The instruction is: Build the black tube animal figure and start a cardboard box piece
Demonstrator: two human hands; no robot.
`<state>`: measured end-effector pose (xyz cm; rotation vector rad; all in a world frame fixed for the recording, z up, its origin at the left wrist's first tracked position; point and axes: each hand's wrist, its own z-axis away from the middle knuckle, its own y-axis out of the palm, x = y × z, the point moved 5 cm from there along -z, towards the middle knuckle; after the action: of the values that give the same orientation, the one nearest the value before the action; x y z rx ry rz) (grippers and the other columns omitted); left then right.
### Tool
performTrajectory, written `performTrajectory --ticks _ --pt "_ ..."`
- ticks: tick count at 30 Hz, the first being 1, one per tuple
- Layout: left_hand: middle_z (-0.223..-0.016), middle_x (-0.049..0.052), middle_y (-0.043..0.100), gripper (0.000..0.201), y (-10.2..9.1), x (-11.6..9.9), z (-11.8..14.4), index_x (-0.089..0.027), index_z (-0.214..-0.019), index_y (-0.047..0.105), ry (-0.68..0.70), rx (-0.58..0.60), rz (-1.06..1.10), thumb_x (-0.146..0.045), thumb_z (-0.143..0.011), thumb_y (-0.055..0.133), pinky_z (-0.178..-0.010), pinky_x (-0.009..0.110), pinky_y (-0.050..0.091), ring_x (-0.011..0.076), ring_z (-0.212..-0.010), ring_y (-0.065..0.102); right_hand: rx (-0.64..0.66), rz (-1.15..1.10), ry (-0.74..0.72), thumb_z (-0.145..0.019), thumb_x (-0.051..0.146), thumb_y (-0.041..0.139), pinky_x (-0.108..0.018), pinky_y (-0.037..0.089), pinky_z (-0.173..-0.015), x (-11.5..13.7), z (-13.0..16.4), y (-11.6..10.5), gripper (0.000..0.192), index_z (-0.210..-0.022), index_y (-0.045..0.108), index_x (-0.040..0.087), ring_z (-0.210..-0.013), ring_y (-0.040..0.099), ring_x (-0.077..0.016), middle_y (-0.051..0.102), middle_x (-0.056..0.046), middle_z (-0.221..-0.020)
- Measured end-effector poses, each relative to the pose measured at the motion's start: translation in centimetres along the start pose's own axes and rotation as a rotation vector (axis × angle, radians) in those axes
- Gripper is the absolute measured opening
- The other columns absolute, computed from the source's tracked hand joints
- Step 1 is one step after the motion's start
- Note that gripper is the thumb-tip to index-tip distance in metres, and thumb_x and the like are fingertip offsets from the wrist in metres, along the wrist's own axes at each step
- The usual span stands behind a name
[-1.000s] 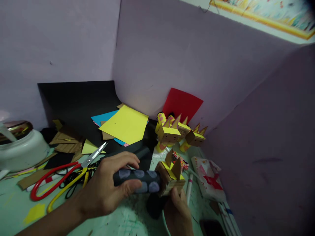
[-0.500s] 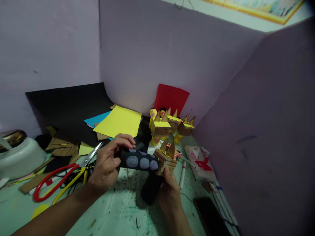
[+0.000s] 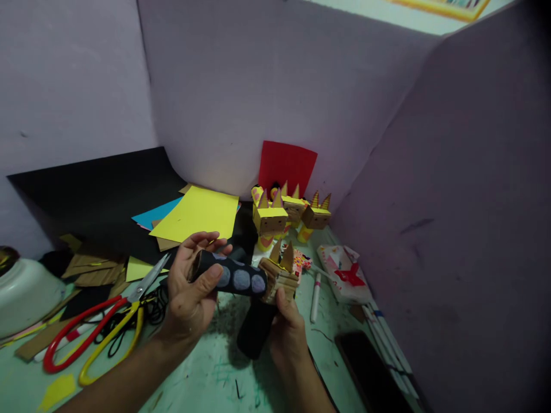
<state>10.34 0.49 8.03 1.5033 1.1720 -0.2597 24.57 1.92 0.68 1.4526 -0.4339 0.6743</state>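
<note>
Between my hands is a cardboard figure. Its black paper tube point(image 3: 241, 279) has grey-violet dots along it and lies almost level. My left hand point(image 3: 191, 295) is wrapped round the tube's open left end, thumb along its front. At the other end a small cardboard head point(image 3: 279, 279) with two pointed horns touches the tube. My right hand point(image 3: 289, 327) grips this head from below, thumb on its front. A second, plain black tube point(image 3: 257, 331) slants down below the head, beside my right hand; how it is joined is hidden.
Scissors with red point(image 3: 80, 332) and yellow handles lie at left, near cardboard scraps point(image 3: 97, 264) and a white pot point(image 3: 28, 298). Yellow sheets point(image 3: 202, 215) and a red sheet point(image 3: 286, 166) are behind. Several horned figures point(image 3: 272, 223) stand at the back. A phone point(image 3: 370, 373), marker point(image 3: 315, 298) and plastic packet point(image 3: 344, 272) sit right.
My left hand has shifted its hold, its thumb now lying along the dotted tube and the tube's open end showing. The view has turned slightly, so the scene sits further left.
</note>
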Motion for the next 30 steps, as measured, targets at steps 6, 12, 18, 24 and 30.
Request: performTrajectory --ticks 6,12,18,24,30 --pt "-0.110 0.006 0.053 0.048 0.7 0.6 0.9 -0.022 -0.109 0.051 0.008 0.019 0.035 -0.014 -0.065 0.066 -0.093 0.040 0.043 0.0224 -0.102 0.054 -0.016 -0.169 0.168 -0.072 0.033 0.065 -0.038 0.048 -0.083 -1.8 0.6 0.1 0.031 -0.100 0.066 0.018 -0.083 0.065 -0.0207 0.071 -0.003 -0.090" --pt "-0.105 0.005 0.059 0.042 1.4 1.0 0.8 -0.022 -0.110 0.052 -0.038 0.245 -0.155 -0.012 -0.070 0.064 -0.090 0.034 0.044 0.0209 -0.099 0.056 0.070 -0.315 0.319 -0.076 0.035 0.060 -0.035 0.052 -0.075 -3.0 1.0 1.0 0.029 -0.098 0.067 0.016 -0.075 0.065 -0.0183 0.072 -0.005 -0.088" --pt "-0.093 0.005 0.062 0.027 1.6 1.5 0.2 -0.018 -0.097 0.058 -0.106 0.352 -0.400 -0.019 -0.072 0.065 -0.082 0.030 0.047 0.0196 -0.090 0.058 0.052 -0.330 0.393 -0.075 0.037 0.061 -0.040 0.054 -0.070 -3.0 1.0 1.1 0.029 -0.094 0.067 0.016 -0.066 0.064 -0.0195 0.071 -0.005 -0.078" --pt "-0.088 0.006 0.062 0.024 2.1 1.1 0.3 -0.014 -0.091 0.056 -0.105 0.264 -0.602 -0.022 -0.070 0.065 -0.078 0.030 0.049 0.0195 -0.083 0.060 0.043 -0.368 0.377 -0.077 0.034 0.060 -0.039 0.053 -0.074 -3.5 1.1 0.7 0.028 -0.095 0.067 0.014 -0.071 0.064 -0.0199 0.071 -0.005 -0.078" --pt "-0.087 0.007 0.063 0.018 2.5 1.0 0.7 -0.013 -0.087 0.058 -0.091 0.260 -0.645 -0.022 -0.072 0.061 -0.079 0.029 0.049 0.0187 -0.082 0.061 0.042 -0.391 0.344 -0.078 0.032 0.059 -0.039 0.051 -0.078 -3.8 0.9 0.4 0.030 -0.103 0.064 0.016 -0.074 0.064 -0.0191 0.071 -0.006 -0.086"
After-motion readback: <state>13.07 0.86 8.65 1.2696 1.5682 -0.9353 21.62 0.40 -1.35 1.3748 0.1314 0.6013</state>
